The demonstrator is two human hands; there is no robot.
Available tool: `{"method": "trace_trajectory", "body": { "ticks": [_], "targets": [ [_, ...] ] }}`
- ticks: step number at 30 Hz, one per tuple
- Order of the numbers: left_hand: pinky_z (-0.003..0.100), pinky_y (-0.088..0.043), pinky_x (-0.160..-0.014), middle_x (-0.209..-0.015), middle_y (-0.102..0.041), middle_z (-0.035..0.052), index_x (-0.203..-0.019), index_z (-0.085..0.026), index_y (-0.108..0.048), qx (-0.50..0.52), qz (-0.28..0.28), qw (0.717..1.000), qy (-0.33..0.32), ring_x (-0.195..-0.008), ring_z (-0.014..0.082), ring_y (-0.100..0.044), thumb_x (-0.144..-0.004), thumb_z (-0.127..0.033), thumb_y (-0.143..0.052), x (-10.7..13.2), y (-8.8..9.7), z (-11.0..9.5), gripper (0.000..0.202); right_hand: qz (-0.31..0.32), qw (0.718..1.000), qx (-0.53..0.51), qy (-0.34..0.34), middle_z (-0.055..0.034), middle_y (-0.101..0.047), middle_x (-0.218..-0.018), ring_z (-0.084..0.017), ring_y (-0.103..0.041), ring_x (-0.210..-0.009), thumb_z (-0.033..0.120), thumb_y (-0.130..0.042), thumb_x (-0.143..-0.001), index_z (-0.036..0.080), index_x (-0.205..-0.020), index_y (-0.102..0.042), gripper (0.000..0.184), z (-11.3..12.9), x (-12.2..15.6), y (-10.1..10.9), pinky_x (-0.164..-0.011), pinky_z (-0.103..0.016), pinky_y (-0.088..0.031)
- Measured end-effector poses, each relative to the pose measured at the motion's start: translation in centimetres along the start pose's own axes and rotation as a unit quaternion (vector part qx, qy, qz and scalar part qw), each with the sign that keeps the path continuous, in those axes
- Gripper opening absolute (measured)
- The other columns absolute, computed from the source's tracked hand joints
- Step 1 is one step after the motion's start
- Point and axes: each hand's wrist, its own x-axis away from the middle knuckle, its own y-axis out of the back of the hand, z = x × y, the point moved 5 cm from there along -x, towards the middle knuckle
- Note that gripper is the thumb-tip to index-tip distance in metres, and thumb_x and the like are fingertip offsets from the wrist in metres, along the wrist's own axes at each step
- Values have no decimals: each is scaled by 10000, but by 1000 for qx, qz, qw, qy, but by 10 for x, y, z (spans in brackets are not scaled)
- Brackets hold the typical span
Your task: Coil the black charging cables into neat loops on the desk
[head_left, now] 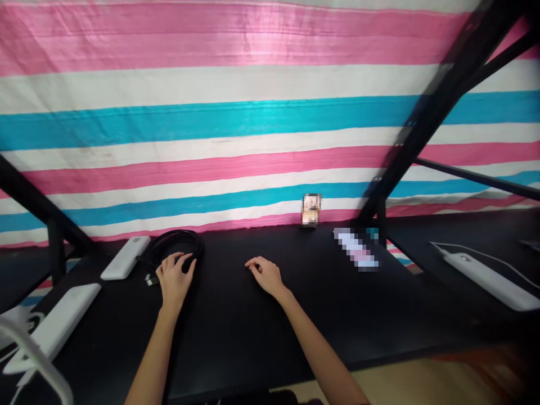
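Observation:
A coiled black cable (192, 236) lies on the black tabletop, with a metal-ended connector (151, 279) poking out at its near left. My left hand (174, 278) is over the near side of the coil, thumb and fingers apart, its fingertips at the cable; whether they press on it is hard to see. To the right, my right hand (266, 274) rests low over the bare table, fingers loosely bent and pointing left, with nothing visible in them. Just left of the coil sits a white oblong device (126, 257), possibly a power bank.
Another white slab (70, 320) and a white curved tube (40, 360) are at the near left. A blurred upright item (311, 211) stands by the striped sheet (253, 124); a blurred flat one (356, 248) lies right. Black frame bars (439, 112) flank the table. A white power strip (489, 278) lies far right.

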Motion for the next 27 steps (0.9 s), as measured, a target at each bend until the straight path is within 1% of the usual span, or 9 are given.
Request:
{"method": "trace_trajectory", "body": {
  "ticks": [5, 9, 14, 17, 20, 22, 24, 25, 27],
  "targets": [
    [354, -370, -794, -898, -635, 62, -880, -212, -696, 75, -32, 996, -41, -863, 216, -565, -872, -352, -547, 2, 1, -13, 205, 21, 1000, 13, -5, 57, -692, -943, -109, -600, -699, 249, -491, -882, 313, -906, -712, 231, 0, 2, -1, -660, -242, -382],
    [325, -402, -757, -840, -623, 47, -785, -209, -691, 121, -31, 989, -78, -797, 184, -565, -883, -355, -533, 2, 4, -20, 237, 30, 999, 23, 0, 47, -681, -926, -109, -593, -698, 241, -481, -887, 306, -911, -711, 241, 2, 3, -1, -658, -238, -379],
    [333, -423, -768, -798, -607, 53, -704, -194, -673, 126, -48, 988, -70, -770, 180, -559, -892, -344, -510, -1, 8, -17, 291, 37, 999, 24, 2, 37, -679, -933, -116, -598, -716, 237, -475, -890, 301, -918, -712, 247, 3, 3, 0, -665, -237, -385],
    [338, -426, -789, -798, -615, 57, -681, -195, -669, 104, -39, 992, -55, -781, 182, -567, -895, -351, -493, -1, 7, -15, 318, 38, 999, 25, 5, 37, -678, -945, -116, -599, -718, 231, -479, -889, 298, -923, -711, 244, 3, 3, 0, -682, -241, -392],
    [390, -390, -871, -935, -650, 87, -778, -199, -691, 59, -29, 997, -27, -932, 237, -577, -880, -372, -505, 1, 7, -11, 274, 41, 999, 30, 7, 39, -676, -944, -117, -600, -725, 232, -479, -892, 301, -929, -710, 243, 3, 4, -1, -683, -244, -391],
    [448, -320, -960, -1171, -615, 134, -1004, -187, -675, 25, -25, 999, -2, -1150, 307, -502, -874, -388, -505, 2, 6, -4, 294, 42, 999, 33, 7, 41, -674, -935, -117, -600, -728, 234, -478, -894, 304, -932, -710, 245, 3, 4, -1, -678, -245, -390],
    [481, -258, -1007, -1295, -551, 177, -1164, -152, -606, -2, -13, 1000, 21, -1251, 337, -423, -886, -388, -469, 2, 4, 6, 389, 42, 999, 33, 4, 43, -676, -940, -117, -602, -734, 235, -480, -894, 305, -934, -709, 243, 3, 4, 0, -682, -245, -392],
    [483, -253, -1005, -1260, -575, 187, -1160, -140, -606, -12, 0, 999, 29, -1224, 334, -449, -894, -380, -444, 1, 3, 12, 392, 43, 999, 32, 3, 44, -677, -944, -117, -602, -736, 234, -480, -894, 305, -935, -708, 242, 3, 4, 0, -688, -246, -395],
    [472, -274, -972, -1061, -669, 164, -1035, -154, -660, -28, 35, 998, 37, -1056, 305, -550, -905, -358, -405, 0, 0, 24, 352, 45, 999, 30, 2, 46, -680, -954, -119, -602, -741, 232, -481, -891, 304, -934, -708, 241, 4, 5, 0, -699, -249, -398]
  ]
}}
